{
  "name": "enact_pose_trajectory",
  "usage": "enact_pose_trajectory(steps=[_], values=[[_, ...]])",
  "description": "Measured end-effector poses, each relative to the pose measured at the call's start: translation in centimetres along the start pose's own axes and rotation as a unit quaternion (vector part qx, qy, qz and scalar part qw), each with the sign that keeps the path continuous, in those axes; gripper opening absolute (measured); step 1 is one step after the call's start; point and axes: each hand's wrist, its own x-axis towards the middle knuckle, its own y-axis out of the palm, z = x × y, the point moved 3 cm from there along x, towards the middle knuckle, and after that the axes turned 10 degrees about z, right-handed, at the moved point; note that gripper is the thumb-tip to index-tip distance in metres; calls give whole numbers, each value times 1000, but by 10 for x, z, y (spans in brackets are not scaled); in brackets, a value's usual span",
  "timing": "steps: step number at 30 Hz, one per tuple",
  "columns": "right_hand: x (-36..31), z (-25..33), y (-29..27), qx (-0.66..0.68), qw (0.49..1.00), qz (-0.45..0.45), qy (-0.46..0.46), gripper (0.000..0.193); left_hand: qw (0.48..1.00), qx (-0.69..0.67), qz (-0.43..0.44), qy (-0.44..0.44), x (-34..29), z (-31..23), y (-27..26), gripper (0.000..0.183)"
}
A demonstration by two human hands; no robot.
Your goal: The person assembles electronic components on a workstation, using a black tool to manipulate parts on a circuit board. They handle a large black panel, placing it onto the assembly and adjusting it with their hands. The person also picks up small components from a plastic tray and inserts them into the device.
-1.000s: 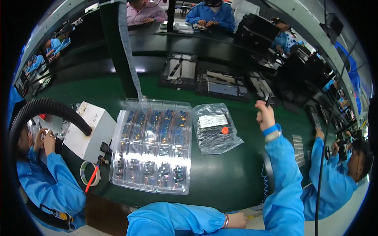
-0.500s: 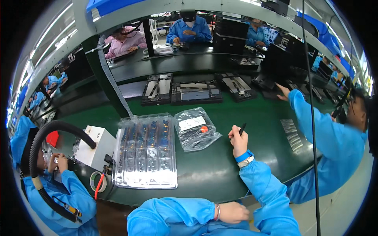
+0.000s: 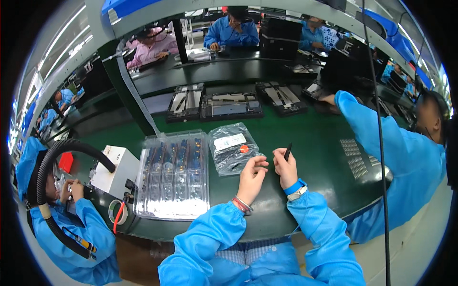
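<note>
My right hand (image 3: 286, 170) is closed around a slim black pen-like tool (image 3: 288, 150), its tip pointing up. Just to its left, my left hand (image 3: 251, 181) hovers over the bench with loosely curled fingers, the thumb apart, and nothing visible in it. The two hands are close but do not touch. Beyond the left hand lies a clear plastic bag (image 3: 224, 164) with dark contents, a white label and a round orange sticker. Left of the bag, a clear compartment tray (image 3: 171, 193) holds rows of small blue circuit boards.
Open device housings (image 3: 232, 106) line the back of the green bench (image 3: 315, 138). Small metal parts (image 3: 353, 159) lie in rows at right. A white box (image 3: 114, 169) with a black hose and a tape roll (image 3: 118, 212) stand left. Co-workers sit on both sides, one reaching in from the right.
My left hand has risen from my lap to above the bench, beside the right. The right hand still grips the black tool, slightly shifted. The co-worker at right has moved their arm.
</note>
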Motion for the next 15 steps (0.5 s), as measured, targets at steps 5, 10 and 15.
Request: enact_pose_trajectory(steps=[5, 10, 15], values=[[45, -2, -27, 38, 998, -49, 34, 32, 996, -63, 24, -51, -10, 11, 5, 27], [143, -1, -71, 134, 983, -105, 61, 11, 991, -111, 21, -67, -9, 10, 8, 23], [223, -12, -84, 219, 933, -259, 122, 20, 990, -129, 15, -62, -10, 9, 6, 21]])
